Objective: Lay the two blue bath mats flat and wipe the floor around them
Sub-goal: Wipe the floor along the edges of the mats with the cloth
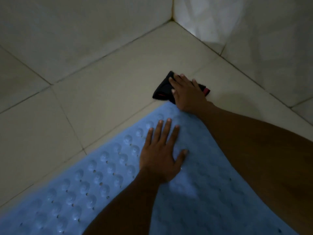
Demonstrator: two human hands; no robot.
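Right grip (pixel 188 94) is down flat on a black cloth (pixel 162 90), fingers straight and spread, pressing it to the tiled floor (pixel 101 99) rather than curling round it. A bit of red trim pokes out on that grip's far side. Left grip (pixel 160 156) is open too, palm and fingers (pixel 167 126) splayed on the blue bath mat (pixel 84 192), pinning it. The mat's corner sits right under the right wrist, just short of the cloth, and the rest runs back beneath and behind the left grip toward the person. Only one mat is in view; the second I can't see. Ahead of the right grip, two walls (pixel 84 22) meet in a corner.

Now, handling. That mat looks like a soft, rubbery sheet with rows of raised bubbles and small holes. I'd call it light and floppy, likelier to ripple or curl than to hold a shape. Take it by an edge or corner, then smooth outward with a flat palm, as the left grip lies now. Around that grip it looks flat.

The cloth is thin and limp, so it should bunch if dragged from one end; weight on its middle suits it. The step, I'd judge, is wiping the strip between mat corner and wall. The risk is the cloth catching that corner and lifting it.
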